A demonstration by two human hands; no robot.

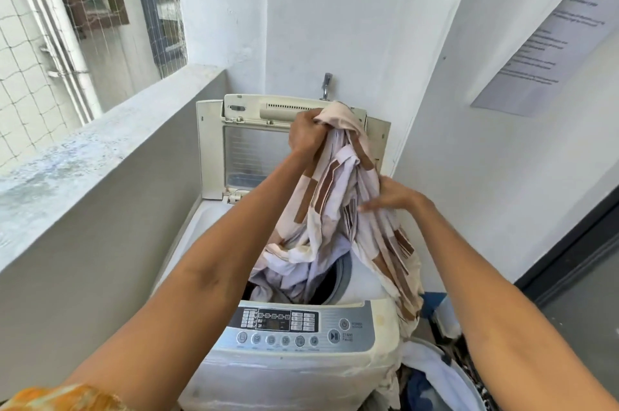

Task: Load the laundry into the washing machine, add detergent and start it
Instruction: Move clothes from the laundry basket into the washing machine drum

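Note:
A white top-loading washing machine (pixel 294 363) stands ahead with its lid (pixel 214 149) raised upright. A large cream sheet with brown blocks (pixel 338 206) hangs over the open drum, its lower end inside the tub and one side draped over the machine's right edge. My left hand (pixel 304 134) grips the sheet's top, bunched, high above the drum. My right hand (pixel 390 196) presses flat against the sheet's right side lower down, fingers spread on the cloth. The control panel (pixel 298 327) with its buttons faces me at the front.
A grey parapet wall (pixel 100 176) runs along the left, with netting above it. A tap (pixel 326 85) sticks out of the white wall behind the machine. A basket of more laundry (pixel 432 377) sits at the lower right. A paper notice (pixel 542 42) hangs on the right wall.

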